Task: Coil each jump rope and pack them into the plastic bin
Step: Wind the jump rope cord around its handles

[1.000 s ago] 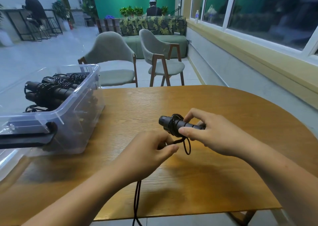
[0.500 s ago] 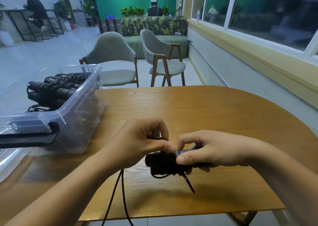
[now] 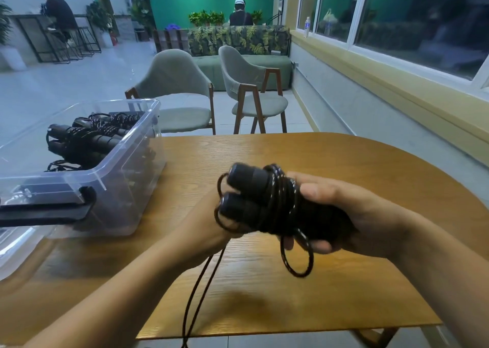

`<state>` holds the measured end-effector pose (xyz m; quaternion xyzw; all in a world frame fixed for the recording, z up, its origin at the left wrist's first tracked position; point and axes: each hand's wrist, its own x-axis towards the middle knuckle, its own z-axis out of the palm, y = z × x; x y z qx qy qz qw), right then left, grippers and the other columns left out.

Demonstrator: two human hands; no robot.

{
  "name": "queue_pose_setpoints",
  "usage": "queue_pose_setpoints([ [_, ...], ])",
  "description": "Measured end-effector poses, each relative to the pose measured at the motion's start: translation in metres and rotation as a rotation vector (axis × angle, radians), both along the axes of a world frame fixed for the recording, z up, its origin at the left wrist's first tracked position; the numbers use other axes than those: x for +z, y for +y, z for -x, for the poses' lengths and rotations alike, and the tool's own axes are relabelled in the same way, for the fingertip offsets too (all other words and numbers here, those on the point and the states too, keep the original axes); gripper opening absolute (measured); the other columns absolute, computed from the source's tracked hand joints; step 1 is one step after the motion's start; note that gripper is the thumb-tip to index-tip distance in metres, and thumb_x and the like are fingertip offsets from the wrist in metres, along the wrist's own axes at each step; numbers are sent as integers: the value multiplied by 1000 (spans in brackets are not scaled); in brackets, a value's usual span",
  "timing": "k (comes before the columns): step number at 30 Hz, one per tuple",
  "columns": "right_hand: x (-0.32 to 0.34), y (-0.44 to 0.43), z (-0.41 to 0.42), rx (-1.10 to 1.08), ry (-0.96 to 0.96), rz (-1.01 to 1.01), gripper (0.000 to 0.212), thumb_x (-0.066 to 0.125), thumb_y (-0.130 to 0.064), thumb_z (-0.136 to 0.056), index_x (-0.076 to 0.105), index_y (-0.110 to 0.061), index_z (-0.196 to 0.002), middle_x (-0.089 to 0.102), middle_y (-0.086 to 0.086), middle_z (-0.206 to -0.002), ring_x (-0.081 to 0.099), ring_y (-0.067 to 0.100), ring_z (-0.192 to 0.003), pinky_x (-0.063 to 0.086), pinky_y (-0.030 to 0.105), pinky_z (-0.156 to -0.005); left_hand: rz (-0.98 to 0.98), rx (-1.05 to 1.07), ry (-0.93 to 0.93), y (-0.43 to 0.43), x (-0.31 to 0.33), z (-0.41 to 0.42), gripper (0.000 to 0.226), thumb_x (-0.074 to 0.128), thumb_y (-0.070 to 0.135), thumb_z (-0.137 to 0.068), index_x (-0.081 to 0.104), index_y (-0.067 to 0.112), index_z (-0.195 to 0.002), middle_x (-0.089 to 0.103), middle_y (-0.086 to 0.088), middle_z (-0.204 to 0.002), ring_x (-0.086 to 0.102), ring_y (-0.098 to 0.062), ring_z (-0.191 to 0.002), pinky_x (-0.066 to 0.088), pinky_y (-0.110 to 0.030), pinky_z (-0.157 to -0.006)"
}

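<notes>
A black jump rope (image 3: 260,202) is raised above the wooden table (image 3: 344,167), its two handles side by side with cord wound round them. My right hand (image 3: 352,215) grips the handles from the right, thumb on top. My left hand (image 3: 209,228) sits behind the handle ends and holds the loose cord, which hangs in two strands down past the table's front edge. A small loop dangles below my right hand. The clear plastic bin (image 3: 124,178) stands at the left with several coiled black ropes (image 3: 87,138) inside.
The bin's lid with a black latch (image 3: 47,212) lies at the far left edge. Two grey chairs (image 3: 246,93) stand beyond the table. A wall with a window ledge runs along the right. People are far off in the background.
The handles have been lifted and tilted toward the camera. My left hand moved from above the handles to below and behind them, carrying the cord round; more turns lie on the handles.
</notes>
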<state>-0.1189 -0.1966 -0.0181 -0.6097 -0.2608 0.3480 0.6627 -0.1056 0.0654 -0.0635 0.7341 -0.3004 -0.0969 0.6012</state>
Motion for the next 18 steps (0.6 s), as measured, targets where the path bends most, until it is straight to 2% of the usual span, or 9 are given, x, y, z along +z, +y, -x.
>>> queue_pose_setpoints([
  [2,0,0,-1,-55,-17,-61,62,67,-61,-97,61,-12,-134,64,27,-112,52,22,-68,37,26,-54,21,13,71,-14,9,6,45,50,17,-107,65,37,-70,48,10,-61,41,-5,-55,35,-20,-54],
  [4,-1,0,-1,-129,-20,-103,56,65,-61,-97,67,-18,-133,64,24,-110,54,18,-68,40,23,-55,55,32,136,-22,10,9,43,45,33,-106,67,37,-70,39,4,-65,31,-12,-56,27,-23,-53],
  [5,-1,0,-2,-174,-15,-113,57,65,-61,-98,67,-19,-135,65,22,-108,55,17,-67,40,23,-55,48,50,157,-25,9,10,38,44,39,-104,70,36,-76,37,1,-67,30,-14,-57,26,-25,-52],
  [7,-2,-1,-5,-277,-9,-121,56,61,-59,-100,66,-19,-138,64,19,-106,54,17,-67,40,24,-55,16,51,162,-28,5,13,32,44,39,-107,72,24,-99,38,-3,-70,32,-15,-58,28,-27,-52],
  [9,-2,-2,-8,-376,-12,-108,49,56,-55,-104,67,-20,-138,65,20,-105,52,19,-68,39,26,-55,-36,46,176,-31,0,16,27,45,33,-110,67,17,-112,40,-4,-71,35,-15,-57,31,-27,-50],
  [11,-2,-3,-10,-469,-38,-64,47,55,-52,-105,67,-20,-137,67,21,-103,52,22,-69,39,29,-56,-101,51,163,-36,-4,18,22,48,32,-110,67,22,-114,44,2,-69,38,-14,-57,34,-27,-50],
  [14,-2,-4,-13,-614,-182,141,51,59,-51,-100,62,-10,-130,76,19,-100,56,26,-70,40,35,-58,-233,65,63,-40,-7,22,17,51,32,-109,66,27,-114,51,12,-67,45,-6,-57,39,-22,-53],
  [18,-3,-4,-14,-664,-270,334,49,62,-55,-99,56,-12,-123,79,16,-95,62,25,-68,43,35,-57,-445,114,-119,-40,-7,24,16,54,38,-107,69,32,-109,60,21,-77,56,1,-69,39,-13,-62],
])
